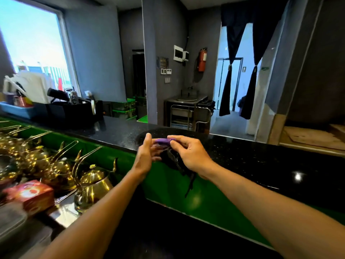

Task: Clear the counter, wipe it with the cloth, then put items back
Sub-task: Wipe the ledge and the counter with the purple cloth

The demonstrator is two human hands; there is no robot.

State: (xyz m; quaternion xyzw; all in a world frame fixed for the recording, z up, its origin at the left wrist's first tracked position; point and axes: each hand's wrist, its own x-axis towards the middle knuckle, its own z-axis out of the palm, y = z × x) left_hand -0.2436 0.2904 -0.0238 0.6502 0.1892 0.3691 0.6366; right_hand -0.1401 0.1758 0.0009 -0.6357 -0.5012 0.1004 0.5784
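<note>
The purple cloth (162, 141) hangs bunched above the black counter (261, 156) at its near edge, between 2 close hands. The right hand (188, 154) pinches it, and the left hand (147, 156) lays straight fingers against it. So light a pinch could let it slip down toward the brass teapots (93, 182).

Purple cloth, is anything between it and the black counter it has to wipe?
Nothing visible lies on the black counter. The right hand pinches the purple cloth, the left hand touches it, just above that bare stretch. A dark thing dangles below the hands.
</note>
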